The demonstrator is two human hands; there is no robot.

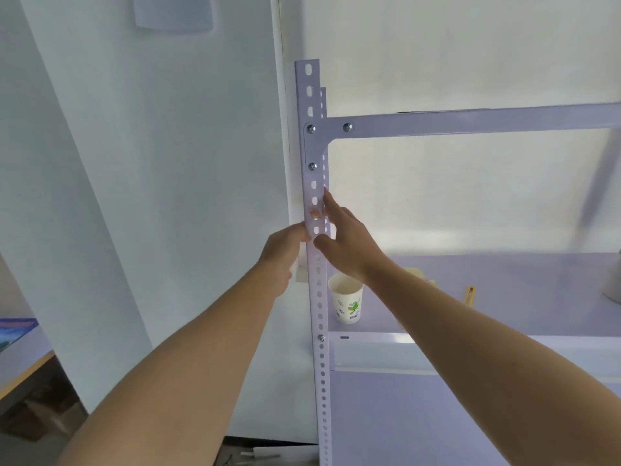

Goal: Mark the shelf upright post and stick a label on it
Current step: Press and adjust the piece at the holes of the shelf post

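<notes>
The white perforated upright post (319,297) of a metal shelf stands in the middle of the view. A reddish mark or small label (314,212) shows on the post's front face, just above my hands. My left hand (285,245) touches the post's left edge with its fingertips. My right hand (342,240) lies flat against the right side, fingers stretched up along the post and thumb on its front. Whether either hand holds anything small is hidden.
A paper cup (346,302) stands on the lower shelf board (504,290) right of the post. A yellow tool (469,294) lies further right. A horizontal beam (470,121) is bolted above. A white wall panel (168,196) fills the left.
</notes>
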